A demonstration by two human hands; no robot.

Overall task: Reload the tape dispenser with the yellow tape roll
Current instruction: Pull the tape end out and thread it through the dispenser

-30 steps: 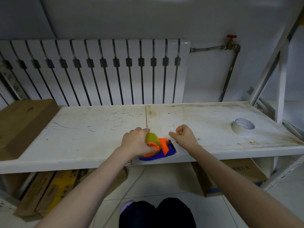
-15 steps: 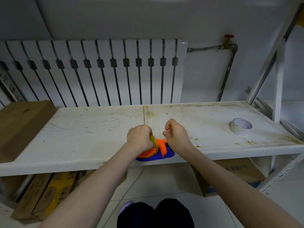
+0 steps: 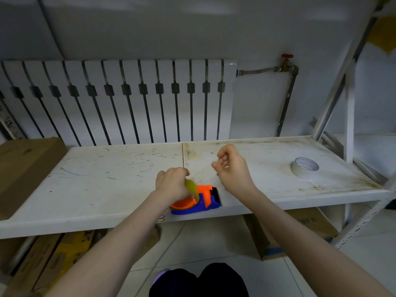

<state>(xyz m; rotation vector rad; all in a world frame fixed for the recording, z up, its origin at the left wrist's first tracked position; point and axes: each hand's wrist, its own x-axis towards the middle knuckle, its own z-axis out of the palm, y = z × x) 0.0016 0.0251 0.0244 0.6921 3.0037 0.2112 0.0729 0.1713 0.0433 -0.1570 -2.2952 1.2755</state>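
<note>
The worktop (image 3: 96, 189) looks like white painted board, matt and pretty beat up, covered in dark scuffs with brownish staining toward the right. The tape dispenser (image 3: 203, 200) is smooth plastic, bright orange over blue, slightly shiny. The yellow tape roll (image 3: 191, 186) looks glossy and a bit see-through. Off to the right, a pale tape roll (image 3: 304, 168) looks papery and matt. The box (image 3: 23, 168) on the left is plain brown cardboard.

White scratched shelf (image 3: 107, 189) against grey wall (image 3: 192, 28). White slatted radiator (image 3: 120, 99) behind it, pipe with red valve (image 3: 287, 56) at right. Metal rack upright (image 3: 349, 116) by shelf's right edge. Cardboard boxes (image 3: 304, 230) underneath, pale tiled floor (image 3: 300, 275).
</note>
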